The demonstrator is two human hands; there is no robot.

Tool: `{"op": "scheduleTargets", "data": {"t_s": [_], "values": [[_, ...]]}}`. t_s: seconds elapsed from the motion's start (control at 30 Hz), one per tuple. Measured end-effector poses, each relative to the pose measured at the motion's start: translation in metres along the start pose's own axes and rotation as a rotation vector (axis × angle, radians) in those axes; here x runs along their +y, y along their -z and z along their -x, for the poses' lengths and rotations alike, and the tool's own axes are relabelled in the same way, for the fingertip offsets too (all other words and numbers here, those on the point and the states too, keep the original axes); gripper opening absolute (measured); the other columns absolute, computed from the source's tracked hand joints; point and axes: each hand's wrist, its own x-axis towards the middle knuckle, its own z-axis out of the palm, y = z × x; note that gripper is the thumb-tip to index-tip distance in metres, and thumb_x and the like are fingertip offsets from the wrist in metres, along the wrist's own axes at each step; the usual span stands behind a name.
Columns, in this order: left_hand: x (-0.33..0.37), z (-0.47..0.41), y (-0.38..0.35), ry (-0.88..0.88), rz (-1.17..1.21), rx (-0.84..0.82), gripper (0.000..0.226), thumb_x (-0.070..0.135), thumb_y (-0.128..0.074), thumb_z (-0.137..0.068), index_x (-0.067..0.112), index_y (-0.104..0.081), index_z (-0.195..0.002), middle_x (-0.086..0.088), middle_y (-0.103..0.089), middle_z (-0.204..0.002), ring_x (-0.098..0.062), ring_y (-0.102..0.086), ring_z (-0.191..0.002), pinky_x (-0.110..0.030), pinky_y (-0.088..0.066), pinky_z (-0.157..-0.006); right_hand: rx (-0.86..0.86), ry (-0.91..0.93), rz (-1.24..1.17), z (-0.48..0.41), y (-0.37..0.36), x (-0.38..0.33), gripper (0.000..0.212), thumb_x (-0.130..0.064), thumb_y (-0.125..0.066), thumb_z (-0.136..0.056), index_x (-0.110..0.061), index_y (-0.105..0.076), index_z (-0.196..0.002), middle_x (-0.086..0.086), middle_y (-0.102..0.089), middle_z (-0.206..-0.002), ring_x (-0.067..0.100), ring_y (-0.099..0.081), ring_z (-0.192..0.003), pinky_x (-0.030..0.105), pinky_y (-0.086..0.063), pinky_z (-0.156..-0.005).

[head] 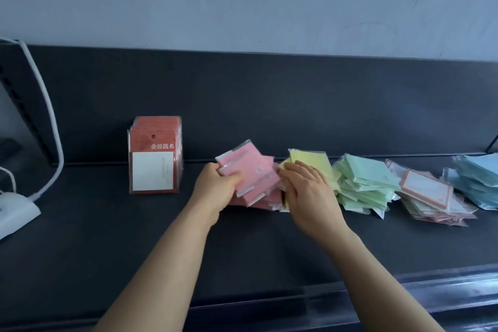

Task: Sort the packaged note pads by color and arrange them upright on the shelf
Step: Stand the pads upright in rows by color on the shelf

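Observation:
On the dark shelf [107,237] several red packaged pads [155,153] stand upright in a row against the back panel. My left hand [215,183] grips a bunch of pink packaged pads [248,170], lifted and tilted above more pink pads [265,201] lying flat. My right hand [307,191] rests on the right edge of the pink bunch, its fingers curled there, and covers part of the yellow pads [312,162]. To the right lie loose heaps: green pads [363,180], red-bordered white pads [428,194] and blue pads [477,178].
A white cable [51,127] runs down at the far left to a white device [16,210] on the shelf. The shelf's dark back panel [269,102] rises behind the pads, and its front lip [377,302] runs along the bottom.

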Motion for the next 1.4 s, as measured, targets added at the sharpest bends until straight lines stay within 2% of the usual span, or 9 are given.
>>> {"op": "scheduleTargets", "data": {"t_s": [0.13,0.33,0.43,0.53,0.67,0.77,1.0,1.23,1.4], "values": [[-0.007,0.012,0.018,0.098,0.138,-0.042,0.014,0.0,-0.057,-0.092,0.013,-0.06,-0.094,-0.007,-0.069,-0.098,-0.019,-0.067,-0.087,-0.037,-0.057,-0.075,-0.009,0.062,0.04,0.001,-0.003,0.004,0.022,-0.02,-0.048,-0.091,-0.019,-0.069,-0.089,-0.002,-0.064,-0.11,0.027,-0.055,-0.111,0.03,-0.028,-0.104],[-0.019,0.033,0.03,0.162,0.117,-0.051,0.016,-0.002,-0.055,-0.093,0.012,-0.059,-0.1,-0.007,-0.068,-0.1,-0.022,-0.067,-0.093,-0.035,-0.057,-0.078,-0.103,0.173,0.148,0.004,-0.011,0.002,0.017,-0.011,-0.057,-0.085,-0.014,-0.066,-0.099,0.003,-0.062,-0.118,0.03,-0.042,-0.134,0.047,-0.021,-0.117],[-0.023,0.039,0.035,0.143,0.087,-0.003,0.007,0.01,-0.059,-0.093,0.013,-0.061,-0.099,-0.007,-0.07,-0.098,-0.023,-0.067,-0.094,-0.043,-0.055,-0.087,-0.121,0.231,0.186,0.007,-0.014,-0.006,0.028,-0.008,-0.055,-0.078,-0.011,-0.066,-0.103,0.002,-0.066,-0.109,0.029,-0.045,-0.132,0.04,-0.011,-0.117],[-0.031,0.039,0.044,0.107,-0.007,0.085,0.033,0.044,-0.065,-0.088,0.015,-0.062,-0.104,-0.002,-0.071,-0.099,-0.021,-0.067,-0.093,-0.042,-0.056,-0.083,-0.096,0.279,0.157,0.011,-0.015,-0.012,0.032,-0.009,-0.049,-0.079,-0.011,-0.067,-0.106,0.002,-0.067,-0.107,0.028,-0.051,-0.124,0.036,-0.008,-0.118],[-0.042,0.032,0.052,0.04,-0.055,0.251,0.022,0.029,-0.063,-0.091,0.014,-0.06,-0.106,-0.002,-0.066,-0.103,-0.02,-0.064,-0.093,-0.04,-0.054,-0.082,-0.085,0.332,0.099,0.016,-0.017,-0.016,0.036,-0.002,-0.053,-0.077,-0.012,-0.067,-0.11,0.003,-0.067,-0.108,0.023,-0.063,-0.107,0.042,-0.02,-0.116],[-0.048,0.025,0.061,0.049,0.001,0.292,0.014,0.019,-0.058,-0.094,0.012,-0.059,-0.107,-0.005,-0.066,-0.102,-0.022,-0.064,-0.092,-0.04,-0.052,-0.08,-0.091,0.314,0.1,0.021,-0.02,-0.021,0.04,0.001,-0.057,-0.076,-0.012,-0.066,-0.113,0.005,-0.067,-0.113,0.023,-0.065,-0.103,0.043,-0.023,-0.115],[-0.062,0.01,0.077,0.013,-0.01,0.426,0.023,0.019,-0.045,-0.096,0.003,-0.053,-0.111,-0.015,-0.063,-0.103,-0.019,-0.057,-0.075,-0.025,-0.037,-0.052,-0.115,0.237,-0.108,0.031,-0.026,-0.038,0.043,0.007,-0.056,-0.083,-0.009,-0.062,-0.122,0.007,-0.059,-0.126,0.027,-0.054,-0.115,0.039,-0.044,-0.102],[-0.041,0.021,0.084,-0.227,0.156,0.567,0.018,0.018,-0.047,-0.099,0.009,-0.046,-0.115,0.0,-0.057,-0.105,-0.018,-0.058,-0.093,-0.032,-0.046,-0.078,-0.227,0.313,-0.148,0.031,-0.034,-0.052,0.058,0.01,-0.045,-0.081,-0.015,-0.056,-0.132,0.001,-0.05,-0.141,0.018,-0.044,-0.131,0.047,-0.027,-0.111],[-0.045,0.014,0.092,-0.156,0.299,0.529,0.016,0.02,-0.044,-0.1,0.009,-0.044,-0.111,-0.003,-0.06,-0.103,-0.015,-0.062,-0.085,-0.031,-0.048,-0.07,-0.103,0.029,-0.013,0.028,-0.032,-0.042,0.047,0.005,-0.051,-0.085,-0.002,-0.052,-0.131,0.015,-0.051,-0.137,0.035,-0.044,-0.129,0.033,-0.024,-0.112]]}}
